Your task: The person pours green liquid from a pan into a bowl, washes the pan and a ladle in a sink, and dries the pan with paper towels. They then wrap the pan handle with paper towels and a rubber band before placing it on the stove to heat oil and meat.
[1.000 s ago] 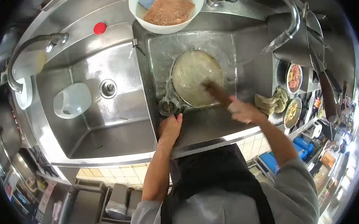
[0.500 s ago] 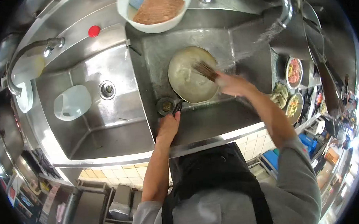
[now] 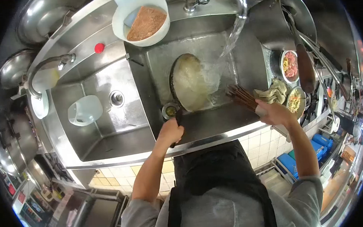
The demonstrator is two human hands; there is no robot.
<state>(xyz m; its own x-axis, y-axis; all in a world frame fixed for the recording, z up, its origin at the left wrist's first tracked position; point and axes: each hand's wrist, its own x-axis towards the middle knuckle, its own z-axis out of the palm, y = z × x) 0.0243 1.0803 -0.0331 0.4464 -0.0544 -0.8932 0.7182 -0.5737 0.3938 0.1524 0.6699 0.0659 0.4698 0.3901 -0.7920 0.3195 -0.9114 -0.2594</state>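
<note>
My left hand (image 3: 171,133) is closed round the dark handle of a wok (image 3: 188,82), which lies tilted in the right sink basin (image 3: 158,53) with cloudy water in it. In my right hand (image 3: 275,113) is a brush of thin brown sticks (image 3: 242,98), held over the right edge of the basin, apart from the wok. Water runs from the faucet (image 3: 241,7) into the basin, to the right of the wok. A small round drain cup (image 3: 170,110) sits beside the wok handle.
A white bowl (image 3: 161,34) with a brown block stands behind the basin. The left basin holds a clear plastic container (image 3: 85,110). A crumpled cloth (image 3: 274,93) and food bowls (image 3: 289,66) are at the right. A red lid (image 3: 99,48) lies on the back ledge.
My right hand has lifted the brush out of the wok and moved right, towards the cloth. The wok now tilts more, and my left hand is slightly lower. The view has shifted.
</note>
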